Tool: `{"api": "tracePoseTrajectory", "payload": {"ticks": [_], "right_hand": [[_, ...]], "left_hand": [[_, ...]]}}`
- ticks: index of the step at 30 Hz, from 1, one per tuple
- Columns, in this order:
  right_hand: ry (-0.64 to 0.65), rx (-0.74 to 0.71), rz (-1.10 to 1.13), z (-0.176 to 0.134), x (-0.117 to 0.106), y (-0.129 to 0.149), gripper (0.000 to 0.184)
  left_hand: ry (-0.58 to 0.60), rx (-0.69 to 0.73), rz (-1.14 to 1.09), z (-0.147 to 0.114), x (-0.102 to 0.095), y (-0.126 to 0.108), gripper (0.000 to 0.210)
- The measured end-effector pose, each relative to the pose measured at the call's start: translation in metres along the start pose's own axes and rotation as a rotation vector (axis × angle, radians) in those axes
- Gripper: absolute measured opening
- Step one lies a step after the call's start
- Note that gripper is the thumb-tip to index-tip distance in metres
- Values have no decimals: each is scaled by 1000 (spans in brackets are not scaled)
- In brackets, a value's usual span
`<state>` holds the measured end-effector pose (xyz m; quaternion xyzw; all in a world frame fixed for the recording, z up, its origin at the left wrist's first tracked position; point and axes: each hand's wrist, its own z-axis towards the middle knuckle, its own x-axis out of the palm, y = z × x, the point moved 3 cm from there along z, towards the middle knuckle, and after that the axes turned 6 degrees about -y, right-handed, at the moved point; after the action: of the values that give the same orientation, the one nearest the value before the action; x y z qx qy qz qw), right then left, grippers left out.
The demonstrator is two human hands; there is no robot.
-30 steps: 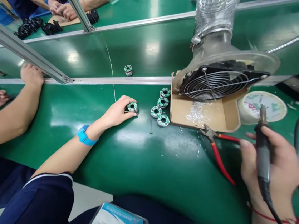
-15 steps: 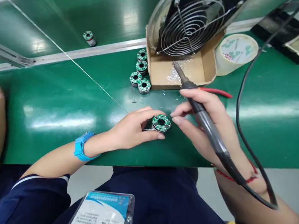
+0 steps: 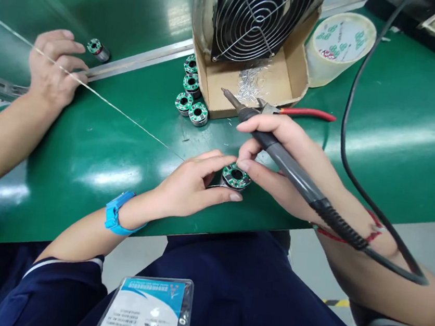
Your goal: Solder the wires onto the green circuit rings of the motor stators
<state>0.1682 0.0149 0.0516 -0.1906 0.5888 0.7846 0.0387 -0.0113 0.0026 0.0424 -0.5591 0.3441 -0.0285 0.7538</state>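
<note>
My left hand [image 3: 189, 186] grips a small round motor [image 3: 234, 183] between thumb and forefinger, its ring-shaped green circuit board facing up. A thin solder wire [image 3: 125, 112] runs down from the upper left to this hand, and a short length shows between its fingers beside the motor. In my right hand [image 3: 296, 164] lies a soldering iron [image 3: 286, 160], its tip pointing up and left, away from the motor. The right thumb and fingertip are pinched together at the board's upper right edge; whether something small is between them is hidden.
Several similar motors [image 3: 198, 112] stand left of a cardboard tray [image 3: 216, 87] holding metal clippings. A fan [image 3: 257, 23] rises behind it. Red-handled cutters [image 3: 305, 112] and a tape roll [image 3: 338, 51] are to the right. A co-worker's hand [image 3: 55, 71] is near another motor [image 3: 99, 50].
My right hand has moved left, bringing its fingertips to the board's edge, with the soldering iron still held. A co-worker's hand has come in at the left. The view has shifted slightly.
</note>
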Motion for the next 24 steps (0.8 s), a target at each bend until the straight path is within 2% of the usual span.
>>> {"api": "tracePoseTrajectory", "payload": {"ticks": [3,6,9,11,13,16,19,22,24], "right_hand": [[7,-113,-18,0,3,-1,33],[-34,-161,-39,-4,6,-7,36],[-136,-138,-156,-11,9,-15,51],[-132,-103,-291,-16,14,-20,59],[-88,-92,-431,-18,20,-23,54],[-53,-111,-548,-15,25,-28,46],[16,-150,-493,-10,25,-30,50],[33,-199,-401,-13,19,-25,50],[-83,-169,-343,-20,10,-22,51]], "left_hand": [[-10,10,17,0,1,3,44],[-21,-22,30,1,4,9,41],[-74,-85,124,5,7,14,34],[-82,-152,213,6,9,18,29],[-64,-218,233,6,10,25,32],[-110,-330,26,4,5,39,41],[-198,-398,-319,2,-2,52,37],[-243,-322,-438,4,-6,53,26],[-282,-231,-384,4,-6,50,25]]}}
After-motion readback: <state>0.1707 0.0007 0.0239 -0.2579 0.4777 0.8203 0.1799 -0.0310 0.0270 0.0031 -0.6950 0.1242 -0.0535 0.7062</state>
